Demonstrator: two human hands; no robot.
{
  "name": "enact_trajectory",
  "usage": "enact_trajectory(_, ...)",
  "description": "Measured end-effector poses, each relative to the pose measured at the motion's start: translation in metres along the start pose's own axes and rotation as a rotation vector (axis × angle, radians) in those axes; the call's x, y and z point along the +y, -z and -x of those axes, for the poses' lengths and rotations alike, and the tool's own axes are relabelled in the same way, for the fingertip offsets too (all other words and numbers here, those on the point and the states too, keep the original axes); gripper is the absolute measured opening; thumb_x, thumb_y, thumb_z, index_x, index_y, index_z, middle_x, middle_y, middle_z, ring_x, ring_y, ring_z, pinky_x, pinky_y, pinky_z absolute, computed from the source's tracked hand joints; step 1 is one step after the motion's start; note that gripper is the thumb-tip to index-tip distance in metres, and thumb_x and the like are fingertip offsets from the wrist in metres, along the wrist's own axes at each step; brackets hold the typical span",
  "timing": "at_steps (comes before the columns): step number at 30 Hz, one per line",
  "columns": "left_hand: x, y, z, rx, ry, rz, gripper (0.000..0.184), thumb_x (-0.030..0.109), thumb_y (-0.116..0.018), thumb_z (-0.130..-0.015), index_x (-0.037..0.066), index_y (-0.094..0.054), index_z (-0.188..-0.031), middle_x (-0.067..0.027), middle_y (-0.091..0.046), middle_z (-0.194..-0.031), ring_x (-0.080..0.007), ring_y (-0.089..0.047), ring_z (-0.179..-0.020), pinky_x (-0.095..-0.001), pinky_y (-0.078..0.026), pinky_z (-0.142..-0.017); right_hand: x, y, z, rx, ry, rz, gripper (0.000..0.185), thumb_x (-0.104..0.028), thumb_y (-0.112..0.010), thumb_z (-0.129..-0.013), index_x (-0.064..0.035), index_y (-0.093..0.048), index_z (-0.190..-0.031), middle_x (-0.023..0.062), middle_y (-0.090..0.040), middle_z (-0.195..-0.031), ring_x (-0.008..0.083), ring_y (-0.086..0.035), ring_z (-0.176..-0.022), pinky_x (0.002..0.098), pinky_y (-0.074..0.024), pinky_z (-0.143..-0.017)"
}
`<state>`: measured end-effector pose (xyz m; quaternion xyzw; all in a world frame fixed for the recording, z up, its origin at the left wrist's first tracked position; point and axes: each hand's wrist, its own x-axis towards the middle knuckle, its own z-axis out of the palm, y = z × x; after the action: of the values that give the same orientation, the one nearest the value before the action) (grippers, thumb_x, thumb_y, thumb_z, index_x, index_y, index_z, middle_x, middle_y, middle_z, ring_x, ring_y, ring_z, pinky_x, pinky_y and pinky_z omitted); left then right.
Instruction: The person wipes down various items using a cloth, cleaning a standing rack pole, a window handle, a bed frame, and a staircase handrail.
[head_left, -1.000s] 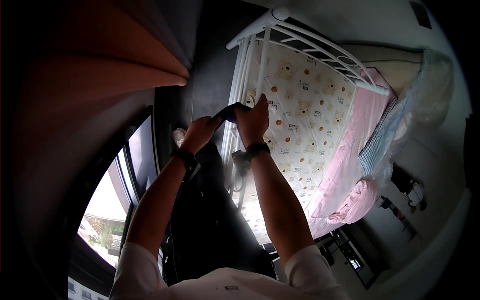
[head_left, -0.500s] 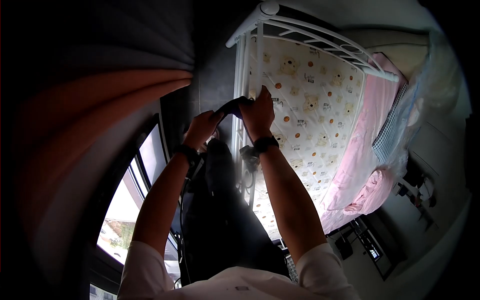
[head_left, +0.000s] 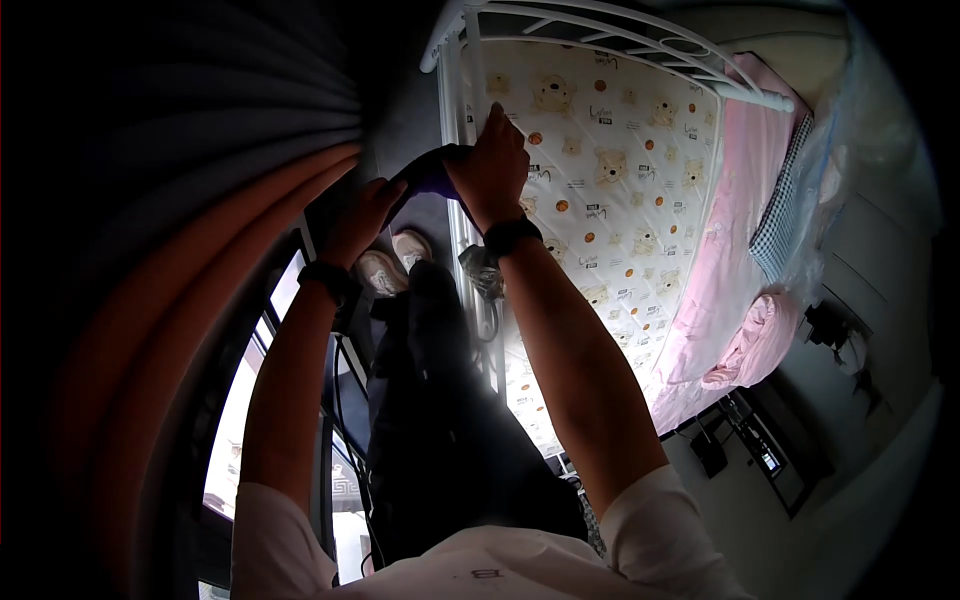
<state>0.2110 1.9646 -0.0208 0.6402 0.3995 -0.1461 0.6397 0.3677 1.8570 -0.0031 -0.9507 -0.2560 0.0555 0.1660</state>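
Note:
A dark purple cloth stretches between my two hands, above the floor beside the bed's white side rail. My left hand is closed on its left end, and my right hand grips the right end, with the thumb side up, over the rail. Each wrist wears a black band. Just below my right wrist, a clear plastic-like bundle hangs at the rail. The cloth's lower edge is too dark to make out.
White metal bed frame with a bear-print mattress; pink bedding and a checked cloth lie at its far side. An orange and grey curtain hangs left, beside a window. My shoes are on the floor.
My hands have moved up and left in view and a little farther apart, so more of the cloth shows. The view has shifted, and both shoes are now visible.

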Motion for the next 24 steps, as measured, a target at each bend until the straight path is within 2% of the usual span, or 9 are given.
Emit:
enact_trajectory(3,-0.017,0.004,-0.029,-0.007,-0.169,-0.104,0.056,0.054,-0.044,-0.095,0.000,-0.057,-0.090,-0.0099,-0.052,-0.071,-0.0202,-0.052,-0.069,-0.0343,-0.041,-0.067,-0.008,-0.002,-0.023,0.023,0.040,-0.001,0.072,-0.016,-0.069,-0.065,0.0033,-0.042,-0.129,0.0159,-0.058,-0.108,0.0340,-0.058,-0.100,0.0430,-0.0502,-0.075)
enact_trajectory(6,-0.028,-0.002,-0.050,0.062,-0.183,-0.168,0.063,0.060,-0.040,-0.094,-0.001,-0.057,-0.089,-0.0094,-0.049,-0.069,-0.0209,-0.051,-0.067,-0.0349,-0.041,-0.065,-0.010,-0.011,-0.043,-0.015,0.010,0.017,0.071,-0.016,-0.066,-0.068,0.0029,-0.041,-0.131,0.0159,-0.059,-0.109,0.0337,-0.058,-0.100,0.0434,-0.0502,-0.074)
enact_trajectory(7,-0.025,-0.007,-0.052,0.074,-0.194,-0.159,0.066,0.062,-0.038,-0.093,-0.001,-0.057,-0.089,-0.0093,-0.048,-0.069,-0.0212,-0.051,-0.066,-0.0349,-0.041,-0.064,-0.010,-0.011,-0.047,-0.007,0.014,0.011,0.067,-0.012,-0.066,-0.067,0.0034,-0.040,-0.127,0.0226,-0.062,-0.102,0.0403,-0.061,-0.095,0.0467,-0.0537,-0.075)
enact_trajectory(10,-0.019,-0.018,-0.047,0.048,-0.130,-0.144,0.068,0.064,-0.037,-0.093,-0.001,-0.057,-0.087,-0.0078,-0.047,-0.067,-0.0204,-0.049,-0.063,-0.0346,-0.040,-0.062,-0.010,-0.012,-0.050,-0.009,0.001,0.008,0.063,-0.012,-0.066,-0.067,0.0032,-0.042,-0.124,0.0222,-0.063,-0.096,0.0403,-0.063,-0.089,0.0468,-0.0543,-0.071)
enact_trajectory(15,-0.018,-0.016,-0.055,0.018,-0.131,-0.030,0.058,0.054,-0.044,-0.095,-0.001,-0.058,-0.090,-0.0064,-0.052,-0.073,-0.0159,-0.049,-0.069,-0.0322,-0.039,-0.065,-0.012,-0.008,-0.053,-0.094,-0.041,0.021,0.038,-0.012,-0.064,-0.067,0.0008,-0.049,-0.100,0.0207,-0.065,-0.081,0.0382,-0.066,-0.080,0.0463,-0.0548,-0.067)
enact_trajectory(16,-0.020,-0.015,-0.061,-0.008,-0.139,-0.026,0.053,0.049,-0.046,-0.096,-0.003,-0.058,-0.094,-0.0073,-0.054,-0.077,-0.0162,-0.050,-0.073,-0.0322,-0.040,-0.069,-0.014,-0.005,-0.054,-0.230,-0.112,0.038,0.031,-0.019,-0.062,-0.076,-0.0045,-0.048,-0.101,0.0135,-0.064,-0.089,0.0305,-0.064,-0.089,0.0427,-0.0492,-0.074)
enact_trajectory(21,-0.021,-0.028,-0.040,-0.005,-0.261,0.065,0.052,0.044,-0.045,-0.098,-0.006,-0.056,-0.101,-0.0142,-0.058,-0.089,-0.0215,-0.054,-0.083,-0.0342,-0.042,-0.078,-0.014,-0.009,-0.050,-0.246,-0.149,-0.022,0.040,-0.023,-0.064,-0.077,-0.0030,-0.051,-0.108,0.0129,-0.065,-0.093,0.0294,-0.063,-0.093,0.0424,-0.0473,-0.079)
enact_trajectory(23,-0.002,-0.037,-0.021,0.047,-0.001,-0.018,0.052,0.044,-0.044,-0.098,-0.007,-0.056,-0.104,-0.0162,-0.059,-0.094,-0.0228,-0.054,-0.087,-0.0346,-0.042,-0.080,-0.020,0.005,-0.055,-0.188,-0.161,-0.071,0.045,-0.024,-0.064,-0.076,-0.0022,-0.051,-0.113,0.0134,-0.065,-0.096,0.0299,-0.062,-0.096,0.0429,-0.0464,-0.082)
enact_trajectory(24,-0.007,-0.043,-0.021,0.023,0.032,-0.060,0.051,0.043,-0.044,-0.098,-0.006,-0.055,-0.108,-0.0166,-0.060,-0.098,-0.0234,-0.056,-0.092,-0.0344,-0.043,-0.082,-0.028,0.024,-0.054,-0.173,-0.182,-0.066,0.050,-0.018,-0.062,-0.080,-0.0019,-0.047,-0.124,0.0143,-0.065,-0.102,0.0291,-0.061,-0.099,0.0413,-0.0470,-0.083)
